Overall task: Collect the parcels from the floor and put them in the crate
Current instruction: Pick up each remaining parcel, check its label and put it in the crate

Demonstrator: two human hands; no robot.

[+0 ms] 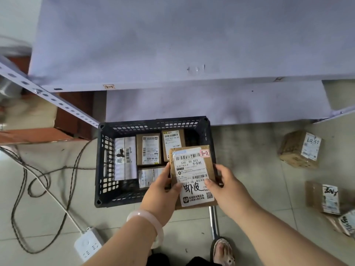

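A flat brown parcel (192,164) with a large white shipping label hangs over the front right corner of the black slotted crate (103,156). My left hand (163,189) grips its left edge, thumb on the label. My right hand (222,185) holds its right edge, thumb on the label too. Inside the crate lie several labelled parcels, among them a white one (124,158) and a brown one (148,149). On the floor to the right sit a brown box (299,149), another brown parcel (324,198) and a partly cut-off parcel (345,223).
A grey metal shelf (172,45) stands right behind the crate, its slotted upright (50,96) slanting on the left. Cables (38,179) and a white power strip (89,244) lie on the tiled floor at left. A metal leg (214,219) and my sandalled foot (222,250) are below the parcel.
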